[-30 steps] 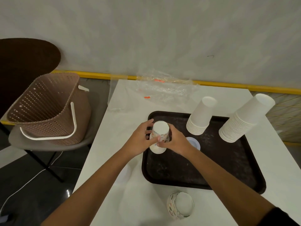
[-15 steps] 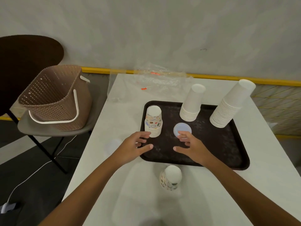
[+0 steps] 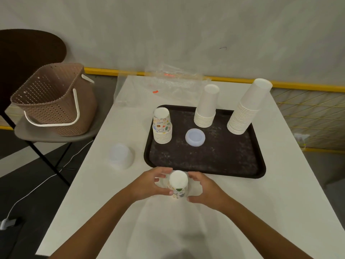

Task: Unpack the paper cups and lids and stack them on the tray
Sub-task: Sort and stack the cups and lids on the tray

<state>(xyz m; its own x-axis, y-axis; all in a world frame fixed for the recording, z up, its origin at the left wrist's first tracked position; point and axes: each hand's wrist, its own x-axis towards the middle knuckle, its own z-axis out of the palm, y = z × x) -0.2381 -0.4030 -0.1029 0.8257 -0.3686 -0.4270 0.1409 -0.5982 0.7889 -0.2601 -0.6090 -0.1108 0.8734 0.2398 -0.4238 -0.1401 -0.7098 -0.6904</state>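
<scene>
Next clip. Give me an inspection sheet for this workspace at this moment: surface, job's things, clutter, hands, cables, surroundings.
Surface: white table with a dark speckled tray on it.
Job's things: on the tray, upside down, a patterned stack, a short white stack and a tall white stack, plus one lid. A lid pile sits on the table left of the tray. A patterned cup is upside down in front of the tray.
Clutter: clear plastic wrapping at the table's far end.
Hands: left hand and right hand curl round the patterned cup.
Cables: white cable on the floor, left.
Surroundings: brown basket on a chair; plain wall.
</scene>
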